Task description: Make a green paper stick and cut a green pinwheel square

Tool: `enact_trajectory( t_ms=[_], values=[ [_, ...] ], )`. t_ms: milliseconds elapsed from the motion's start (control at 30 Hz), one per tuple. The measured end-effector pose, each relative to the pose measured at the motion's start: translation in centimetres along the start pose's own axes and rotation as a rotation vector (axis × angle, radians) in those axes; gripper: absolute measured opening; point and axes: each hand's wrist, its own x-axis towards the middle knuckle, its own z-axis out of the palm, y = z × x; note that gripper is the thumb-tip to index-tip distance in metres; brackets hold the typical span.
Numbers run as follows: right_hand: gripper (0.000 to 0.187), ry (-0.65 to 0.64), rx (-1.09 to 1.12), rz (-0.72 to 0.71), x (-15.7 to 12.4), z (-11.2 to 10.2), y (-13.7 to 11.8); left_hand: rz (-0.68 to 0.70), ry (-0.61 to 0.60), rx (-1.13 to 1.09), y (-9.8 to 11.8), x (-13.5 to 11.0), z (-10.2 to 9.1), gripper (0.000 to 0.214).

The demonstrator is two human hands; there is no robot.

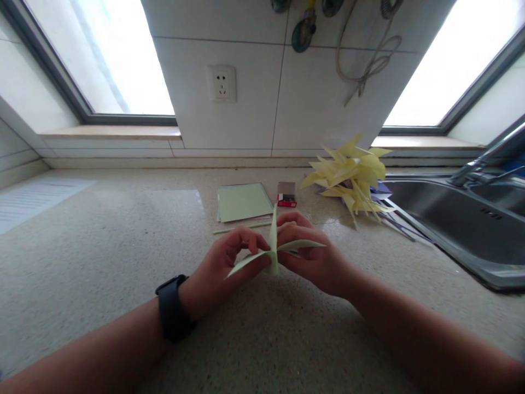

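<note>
Between my hands is a pale green paper pinwheel [273,235], its blades spreading left, right, up and down. My left hand [233,254], with a dark watch [174,309] at the wrist, pinches it near the centre from the left. From the other side my right hand [314,257] grips it with the fingers closed near the centre; the right blade covers part of that hand. Just beyond lie a stack of square paper sheets [246,202], light green on top, and a thin green stick [235,227]. A small red box [286,195] stands right of the stack.
Several yellow paper pinwheels [355,175] lie in a pile at the back right, with purple ones partly under them. Further right is a steel sink [463,219] with a faucet [488,156]. A printed sheet [36,200] lies at the far left of the counter [123,246].
</note>
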Motion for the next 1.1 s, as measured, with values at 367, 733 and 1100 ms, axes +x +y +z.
enact_trajectory(
  t_ms=[367, 733, 1100],
  values=[
    [0.013, 0.011, 0.099, -0.053, -0.4, 0.1, -0.6, 0.095, -0.029, 0.037, 0.1, 0.0, 0.0, 0.012],
    [0.011, 0.039, 0.074, -0.062, -0.7, -0.2, -0.2, 0.148, 0.027, 0.093, 0.3, 0.0, -0.1, 0.02],
    [0.014, -0.029, 0.108, -0.043, -1.3, -0.5, 0.2, 0.102, 0.065, 0.082, 0.4, 0.0, 0.0, 0.017]
  ],
)
